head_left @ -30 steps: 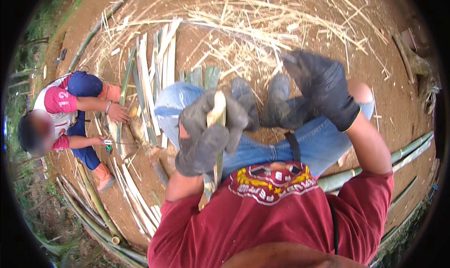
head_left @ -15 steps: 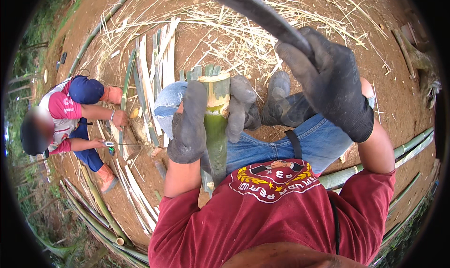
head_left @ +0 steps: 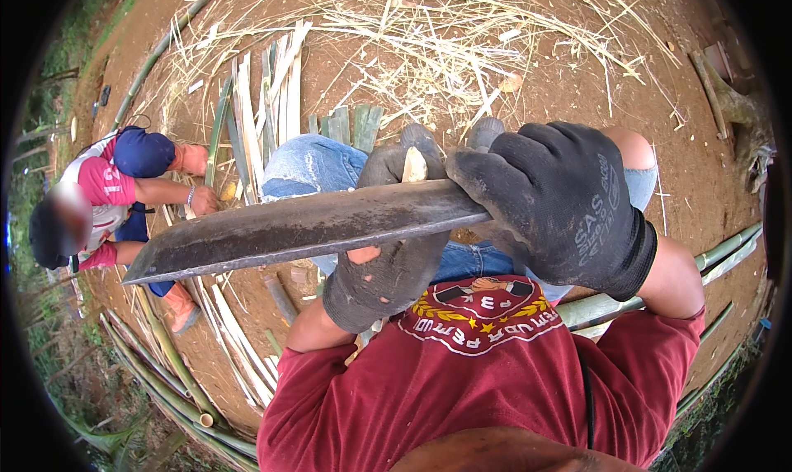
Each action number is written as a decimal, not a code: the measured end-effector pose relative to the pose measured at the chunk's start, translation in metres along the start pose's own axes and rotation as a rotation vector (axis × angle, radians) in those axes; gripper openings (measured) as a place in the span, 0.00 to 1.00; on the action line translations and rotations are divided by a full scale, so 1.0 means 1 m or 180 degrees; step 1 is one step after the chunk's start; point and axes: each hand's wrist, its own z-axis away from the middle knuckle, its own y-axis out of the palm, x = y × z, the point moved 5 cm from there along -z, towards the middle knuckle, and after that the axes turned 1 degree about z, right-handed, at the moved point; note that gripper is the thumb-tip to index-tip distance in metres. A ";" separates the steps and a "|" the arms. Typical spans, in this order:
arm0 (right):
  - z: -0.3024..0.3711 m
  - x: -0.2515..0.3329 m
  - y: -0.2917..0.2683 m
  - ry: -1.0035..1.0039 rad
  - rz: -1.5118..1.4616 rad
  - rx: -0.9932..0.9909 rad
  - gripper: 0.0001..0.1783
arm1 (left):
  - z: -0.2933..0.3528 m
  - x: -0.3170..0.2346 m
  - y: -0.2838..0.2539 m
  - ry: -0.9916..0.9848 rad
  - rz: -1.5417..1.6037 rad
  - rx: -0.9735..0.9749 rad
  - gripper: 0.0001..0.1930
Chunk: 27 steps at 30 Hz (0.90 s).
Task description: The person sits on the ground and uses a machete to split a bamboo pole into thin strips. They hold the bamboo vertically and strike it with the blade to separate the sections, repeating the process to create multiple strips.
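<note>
My right hand (head_left: 557, 200), in a dark work glove, is closed round the handle end of a machete (head_left: 297, 228). The long dark blade lies across the view, pointing left, in front of my left hand (head_left: 388, 274). That hand is gloved too, with a hole showing skin, and its fingers wrap a piece of bamboo (head_left: 415, 167). Only the pale cut end of the bamboo shows above the blade; glove and blade hide the rest. Whether the edge touches the bamboo I cannot tell.
Split bamboo strips (head_left: 243, 113) lie ahead on the left, and pale shavings (head_left: 429, 51) cover the ground in front. Several bamboo poles (head_left: 169, 344) lie at lower left. A co-worker (head_left: 107, 183) crouches on the left. Another pole (head_left: 594, 309) lies at my right.
The machete has come down from raised at the upper right to lie across my left hand, pointing left. The bamboo has turned and is now mostly hidden.
</note>
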 end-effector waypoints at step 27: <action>0.020 -0.101 0.018 0.1089 0.0172 -0.0647 0.12 | 0.008 -0.017 -0.010 -0.0766 0.1030 -0.0313 0.08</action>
